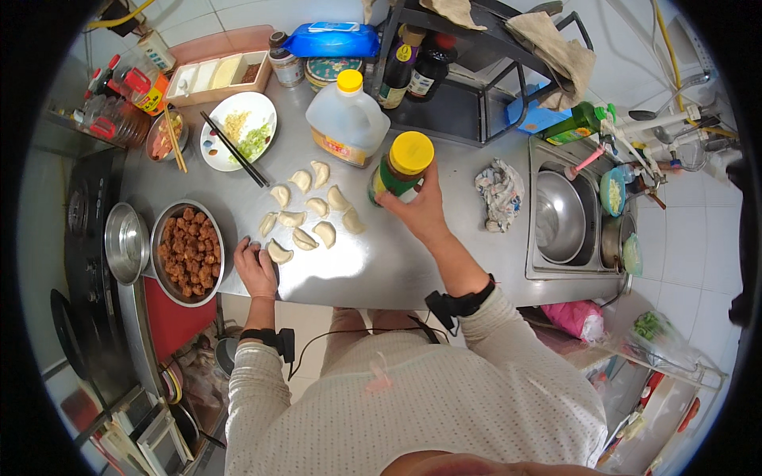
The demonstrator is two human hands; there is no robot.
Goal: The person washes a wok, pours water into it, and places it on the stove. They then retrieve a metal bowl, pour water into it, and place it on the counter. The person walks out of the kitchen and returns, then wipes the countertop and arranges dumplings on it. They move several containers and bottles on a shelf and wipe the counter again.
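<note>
My right hand (418, 209) is wrapped around a jar (397, 171) with a yellow screw lid and a green label, upright at the steel counter. Whether its base touches the counter is hard to see. At the counter's front edge rests my left hand (256, 268), fingers slightly apart and holding nothing. Just right of it lies a crescent dumpling (280, 252), one of several pale uncooked dumplings (317, 206) spread over the counter between my hands. Left of that hand stands a steel bowl (222, 262) filled with browned fried chunks (189, 253).
A plastic jug (347, 122) with a yellow cap stands behind the jar. Black chopsticks (235, 152) lean across a white plate (262, 107) of chopped garlic and scallion. A crumpled cloth (500, 193) lies left of the sink (534, 272). A black rack (488, 101) stands behind.
</note>
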